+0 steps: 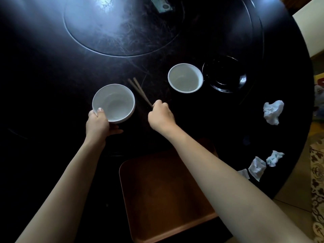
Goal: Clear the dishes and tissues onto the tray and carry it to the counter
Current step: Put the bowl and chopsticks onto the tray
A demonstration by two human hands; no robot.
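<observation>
My left hand grips the near rim of a white bowl, thumb inside it. A pair of brown chopsticks lies to the right of that bowl, and my right hand is closed on their near end. A second white bowl stands farther right, touching a black plate. A brown tray with nothing on it lies at the near table edge, partly under my right forearm. One crumpled white tissue lies at the right, and three more tissues lie nearer the edge.
The round black table has a raised turntable in its middle with a small metal object on it. Past the table's right edge are a patterned rug and floor.
</observation>
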